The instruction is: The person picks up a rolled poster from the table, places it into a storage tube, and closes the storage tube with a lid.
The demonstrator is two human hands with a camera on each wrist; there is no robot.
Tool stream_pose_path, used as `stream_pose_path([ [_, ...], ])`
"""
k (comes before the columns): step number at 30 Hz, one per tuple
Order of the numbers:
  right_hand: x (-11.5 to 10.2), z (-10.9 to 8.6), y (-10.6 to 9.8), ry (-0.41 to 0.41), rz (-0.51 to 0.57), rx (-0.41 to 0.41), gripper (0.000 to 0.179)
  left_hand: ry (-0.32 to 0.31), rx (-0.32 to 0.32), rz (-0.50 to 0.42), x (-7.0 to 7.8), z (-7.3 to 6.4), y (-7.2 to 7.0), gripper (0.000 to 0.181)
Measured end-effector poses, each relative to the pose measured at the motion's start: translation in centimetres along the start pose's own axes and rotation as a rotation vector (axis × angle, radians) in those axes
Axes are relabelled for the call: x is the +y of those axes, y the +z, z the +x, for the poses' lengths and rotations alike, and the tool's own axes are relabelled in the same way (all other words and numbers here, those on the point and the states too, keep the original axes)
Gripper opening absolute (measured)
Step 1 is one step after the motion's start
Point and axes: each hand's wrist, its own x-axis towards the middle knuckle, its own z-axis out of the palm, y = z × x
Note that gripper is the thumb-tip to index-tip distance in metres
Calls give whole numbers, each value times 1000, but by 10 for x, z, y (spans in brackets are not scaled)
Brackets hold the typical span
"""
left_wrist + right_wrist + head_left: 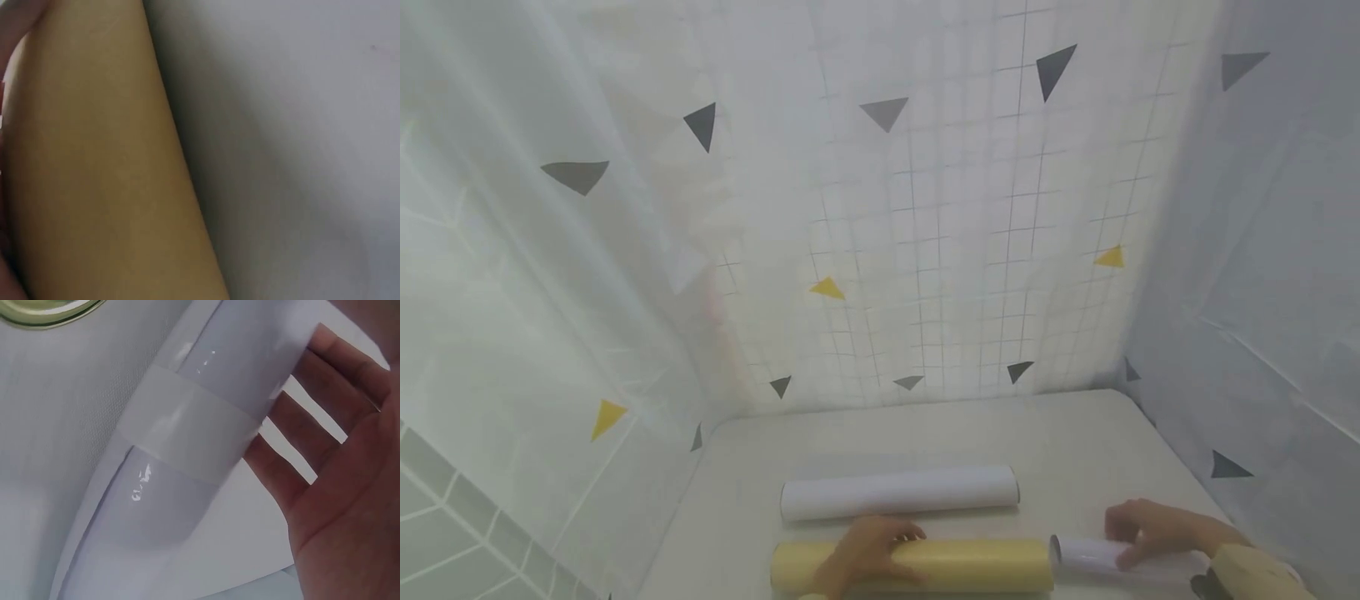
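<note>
A long yellow roll lies crosswise at the front of the white table. Over its left half, my left hand grips it, fingers at the far side and thumb nearer me. In the left wrist view the yellow roll fills the left part, with bits of the hand at the edge. To the right lies a thinner, glossy whitish roll, held by my right hand. The right wrist view shows a pale band of tape around that roll and spread fingers against its side.
Behind the yellow roll lies a matte white roll, roughly parallel to it. The white table meets whitish sheeting with grey and yellow triangles at the back and sides. A greenish-gold curved rim shows in the right wrist view.
</note>
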Motion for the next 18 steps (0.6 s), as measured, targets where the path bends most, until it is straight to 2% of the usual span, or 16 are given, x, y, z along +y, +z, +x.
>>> stream_pose_path([
  [4,1,2,0,-55,-1,30,26,9,-82,21,3,-2,-3,62],
  [7,1,5,1,-64,2,58,32,9,-106,35,5,-3,-3,66],
  [14,-7,13,5,-72,-23,111,35,68,-48,138,8,-2,2,64],
  [18,-13,19,7,-89,-27,120,36,28,-47,130,12,-3,3,63],
])
